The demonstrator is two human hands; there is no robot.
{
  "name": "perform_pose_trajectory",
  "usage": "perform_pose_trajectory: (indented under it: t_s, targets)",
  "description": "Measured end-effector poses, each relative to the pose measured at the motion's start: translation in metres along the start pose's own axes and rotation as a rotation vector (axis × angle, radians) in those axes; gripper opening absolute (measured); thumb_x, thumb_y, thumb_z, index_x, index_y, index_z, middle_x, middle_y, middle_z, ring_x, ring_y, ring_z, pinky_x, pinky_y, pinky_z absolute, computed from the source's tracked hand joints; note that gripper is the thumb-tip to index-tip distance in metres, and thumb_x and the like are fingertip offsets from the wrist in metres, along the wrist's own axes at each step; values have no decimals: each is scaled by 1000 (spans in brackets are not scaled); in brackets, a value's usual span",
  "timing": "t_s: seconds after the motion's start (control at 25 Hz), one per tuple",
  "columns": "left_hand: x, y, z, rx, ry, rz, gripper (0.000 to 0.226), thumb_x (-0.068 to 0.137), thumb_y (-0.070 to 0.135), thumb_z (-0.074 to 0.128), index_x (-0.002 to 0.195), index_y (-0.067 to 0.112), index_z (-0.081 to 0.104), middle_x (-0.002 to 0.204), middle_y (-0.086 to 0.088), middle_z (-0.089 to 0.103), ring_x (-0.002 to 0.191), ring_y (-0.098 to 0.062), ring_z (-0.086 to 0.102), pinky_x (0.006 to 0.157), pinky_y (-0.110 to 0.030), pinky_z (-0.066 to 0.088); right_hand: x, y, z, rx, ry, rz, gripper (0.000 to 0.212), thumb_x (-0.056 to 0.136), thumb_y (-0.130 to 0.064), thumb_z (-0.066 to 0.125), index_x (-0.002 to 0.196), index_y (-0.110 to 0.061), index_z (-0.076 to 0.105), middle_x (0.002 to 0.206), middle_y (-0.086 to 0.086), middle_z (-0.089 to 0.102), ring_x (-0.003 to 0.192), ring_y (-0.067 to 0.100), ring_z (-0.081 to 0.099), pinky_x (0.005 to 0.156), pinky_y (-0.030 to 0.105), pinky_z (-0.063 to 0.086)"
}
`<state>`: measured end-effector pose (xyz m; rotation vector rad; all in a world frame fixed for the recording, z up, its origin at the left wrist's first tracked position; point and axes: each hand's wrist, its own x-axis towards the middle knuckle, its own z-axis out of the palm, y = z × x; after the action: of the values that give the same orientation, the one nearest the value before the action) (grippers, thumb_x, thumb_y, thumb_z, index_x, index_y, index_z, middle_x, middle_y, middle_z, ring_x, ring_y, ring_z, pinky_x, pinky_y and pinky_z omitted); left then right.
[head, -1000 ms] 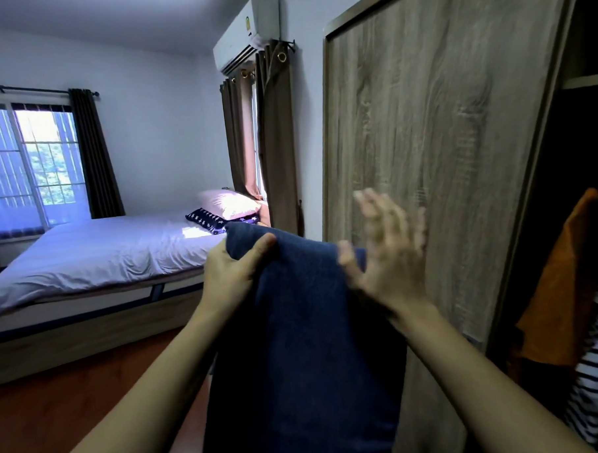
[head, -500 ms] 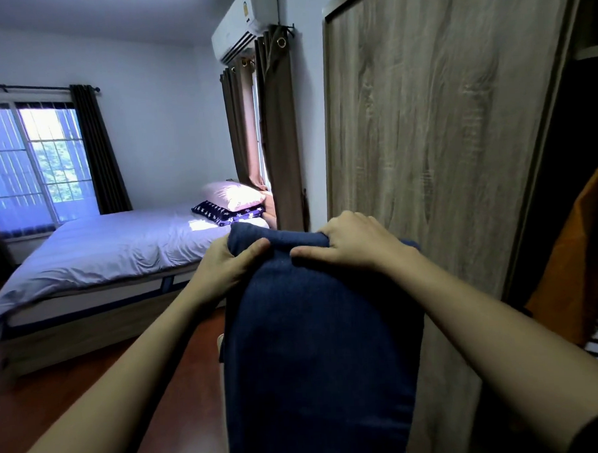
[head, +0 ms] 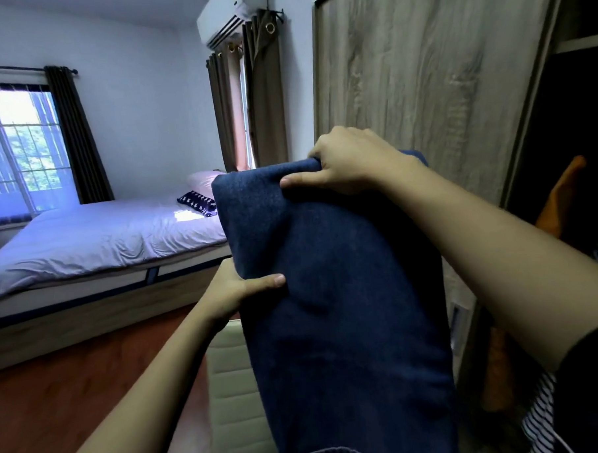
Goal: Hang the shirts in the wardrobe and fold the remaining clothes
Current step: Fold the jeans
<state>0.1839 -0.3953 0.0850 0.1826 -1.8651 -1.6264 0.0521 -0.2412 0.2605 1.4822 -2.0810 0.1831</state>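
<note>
A dark blue garment [head: 343,320] hangs folded lengthwise in front of me. My right hand [head: 349,162] grips its top fold, thumb on the front. My left hand [head: 238,290] holds its left edge lower down, thumb pressed on the cloth. The wardrobe's wooden sliding door [head: 421,84] stands right behind the garment. In the dark open section on the right hang an orange shirt [head: 560,197] and a black-and-white striped shirt [head: 542,417].
A bed [head: 96,242] with a pale sheet and pillows stands at the left, under a window [head: 16,149] with dark curtains. A cream padded seat [head: 233,393] lies below the garment. Reddish wooden floor [head: 59,408] runs between bed and me.
My right hand closed on the garment's top fold. My left hand slid from the top down the left edge. The view moved closer to the wardrobe.
</note>
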Motion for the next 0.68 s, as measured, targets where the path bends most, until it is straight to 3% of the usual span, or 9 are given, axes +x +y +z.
perform_pose_trajectory:
  t_s: [0.08,0.16,0.28,0.36,0.44,0.52,0.56,0.6,0.68]
  targets:
    - [-1,-1,1,-49,-18,18,67,39,30,89,100,12,66,98,1,74,90,-13,69,72,-24,55,-5,4,0,20,2,20,65,76,-78,39,73,-17,61,61,-3,49,65,21,47,60,31,31]
    - [-3,0,7,-121,-11,54,51,53,15,83,100,11,65,93,0,74,85,-15,69,69,-25,56,-8,6,3,8,49,18,62,76,-78,40,81,-21,65,68,-2,56,72,22,52,65,31,33]
    - [3,9,15,-192,33,78,36,65,-4,72,99,3,63,83,-1,73,75,-14,68,66,-25,56,-8,13,7,18,323,40,62,72,-80,42,103,-29,62,97,-5,67,94,21,60,80,33,37]
    - [7,17,15,-209,50,74,30,73,-3,63,103,0,62,84,-3,73,75,-15,68,68,-26,57,-22,25,21,189,558,128,78,65,-79,50,128,-33,45,128,-10,51,120,13,46,107,31,21]
    - [10,26,9,-208,50,82,26,75,-1,62,101,3,63,84,-3,73,74,-16,69,68,-26,57,-55,38,50,614,654,317,112,54,-79,64,144,-30,18,146,-6,27,135,10,28,118,32,13]
    - [14,29,-1,-237,30,92,31,68,14,75,97,6,68,89,-7,73,77,-19,69,70,-28,58,-100,43,93,1162,490,476,136,37,-80,71,146,-24,11,146,-14,23,134,0,29,113,31,30]
    - [15,30,-7,-253,17,91,44,58,24,83,97,7,70,94,-10,73,81,-21,69,73,-31,58,-118,38,110,1315,336,480,135,31,-79,73,142,-23,20,137,-21,30,126,-7,37,106,22,38]
    - [16,31,-10,-250,6,82,56,49,30,88,98,8,71,99,-13,72,85,-24,69,75,-33,57,-130,33,124,1380,202,449,126,29,-75,77,135,-24,30,126,-22,38,119,-7,46,98,14,43]
    - [17,34,-10,-248,-16,55,58,48,28,89,100,10,71,103,-14,71,90,-26,69,76,-33,57,-134,33,146,1379,79,427,103,39,-55,84,127,-25,40,121,-13,52,117,8,54,98,20,45]
